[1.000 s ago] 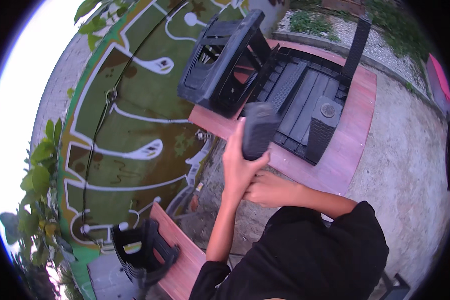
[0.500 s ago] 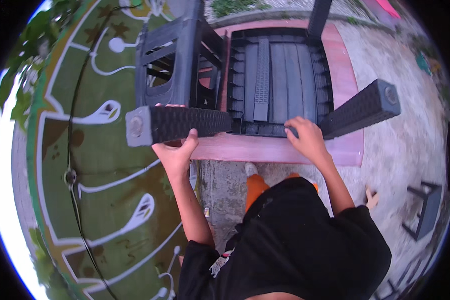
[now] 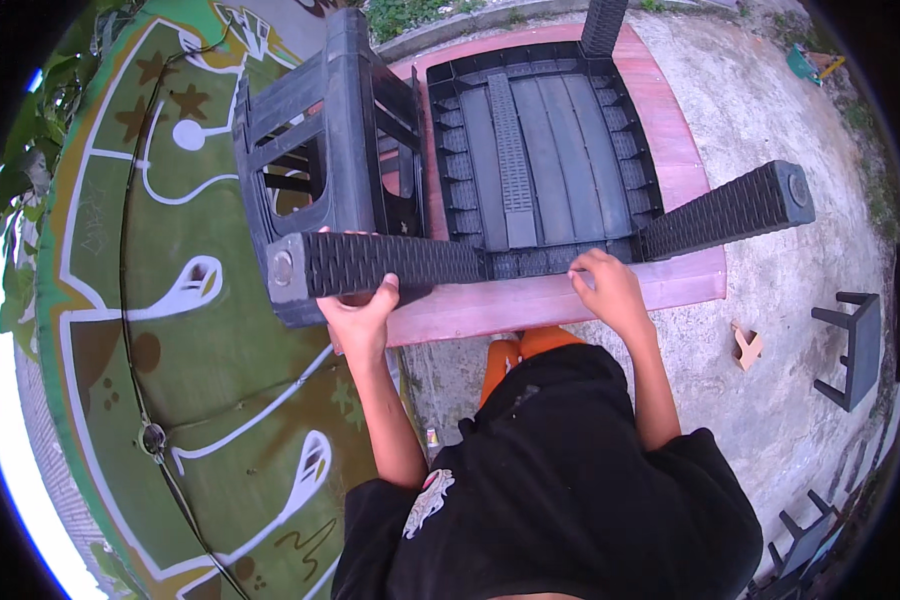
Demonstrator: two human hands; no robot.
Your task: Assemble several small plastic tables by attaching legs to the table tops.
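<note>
An upturned dark grey plastic table (image 3: 570, 150) with woven-pattern legs lies underside up on a pink tabletop. My left hand (image 3: 360, 320) grips its near-left leg (image 3: 400, 258), thumb on the near side and the other fingers mostly hidden behind. At the near rim, my right hand (image 3: 610, 290) has its fingers curled and drawn together. Whatever is between those fingertips, if anything, is too small to make out. The near-right leg (image 3: 730, 212) sticks out beyond my right hand. A dark plastic stool (image 3: 340, 150) stands against the upturned table's left side.
The pink tabletop (image 3: 670, 285) shows around the upturned table. Along the left runs a green painted wall (image 3: 230, 370) with a black cable. On the concrete at right are a small dark stool (image 3: 855, 350) lying on its side and a tan piece (image 3: 746, 346).
My view has shifted, bringing more of the right-hand floor into sight. My left hand keeps its grip on the leg; my right hand stays by the near rim, fingers curled.
</note>
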